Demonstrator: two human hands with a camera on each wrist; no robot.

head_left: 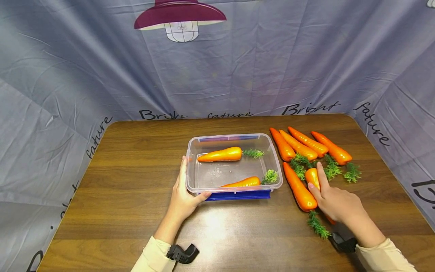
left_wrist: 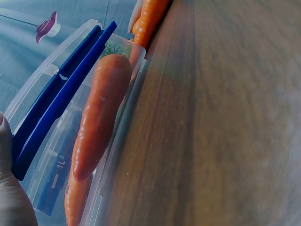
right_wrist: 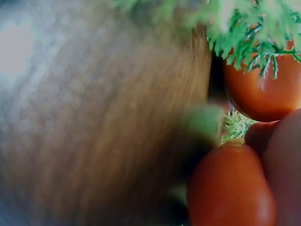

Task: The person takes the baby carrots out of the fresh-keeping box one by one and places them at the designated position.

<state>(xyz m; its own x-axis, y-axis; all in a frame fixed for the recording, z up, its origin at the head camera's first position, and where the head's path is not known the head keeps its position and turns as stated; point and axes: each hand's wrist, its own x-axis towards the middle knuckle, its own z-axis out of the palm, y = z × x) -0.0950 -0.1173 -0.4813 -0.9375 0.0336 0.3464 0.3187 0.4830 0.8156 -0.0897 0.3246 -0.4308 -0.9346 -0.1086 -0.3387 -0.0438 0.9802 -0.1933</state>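
Note:
A clear plastic container (head_left: 234,189) with blue latches stands mid-table, holding two toy carrots with green tops: one carrot (head_left: 221,154) at the back, another carrot (head_left: 242,182) along the front wall. My left hand (head_left: 183,198) grips its front left corner, thumb on the front by the blue latch (left_wrist: 61,94). To the right, my right hand (head_left: 334,200) holds a carrot (head_left: 312,177) between thumb and fingers; the hand covers much of it. Directly left of that hand lies another carrot (head_left: 300,189), tip pointing away. The right wrist view shows carrot ends and blurred leaves close up.
Several more carrots (head_left: 307,141) lie side by side at the back right, their leafy tops (head_left: 332,168) toward me. A grey printed curtain (head_left: 234,75) hangs behind and beside the brown wooden table (head_left: 142,162).

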